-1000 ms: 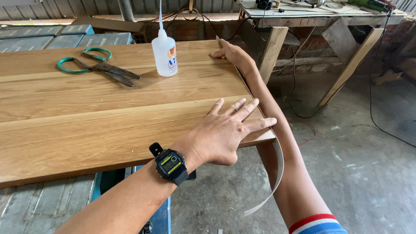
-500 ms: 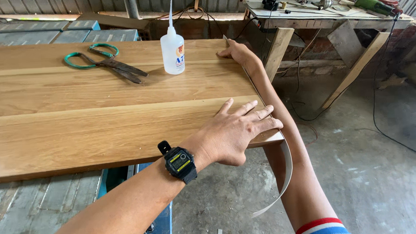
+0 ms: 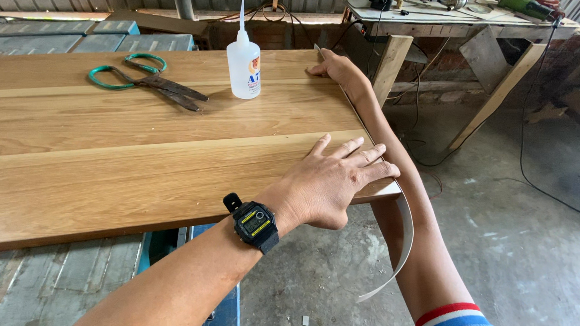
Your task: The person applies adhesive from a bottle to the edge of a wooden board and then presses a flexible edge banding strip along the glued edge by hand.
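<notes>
Along the right-hand end of the wooden panel [image 3: 139, 150] runs a thin, pale edging strip [image 3: 403, 243], the thing both hands attend to. Its upper run lies against the panel's end face, from the far corner down to the near one; below the near corner it hangs free, curling down and away beside the person's right forearm, touching nothing that can be seen. Judged from this, the length against the end face appears seated or being pressed home, while the loose tail is left over, neither fastened nor cut off; whether the bond has set cannot be told. The left hand [image 3: 333, 184] lies flat and fully open, fingers spread, palm down on the near corner of the panel with the fingertips reaching the edge just over the strip; it grips nothing. The right hand [image 3: 335, 70] rests at the far corner, fingers loosely curled over the edge, pressing there; whether it pinches the strip's end cannot be told. On the panel, well apart from the hands, stands a small white glue bottle [image 3: 244, 67] with a long nozzle, upright, and beside it lie green-handled shears [image 3: 149, 81], shut. Beyond, a cluttered workbench [image 3: 466, 12] stands on the concrete floor [image 3: 501, 225], with cables trailing.
</notes>
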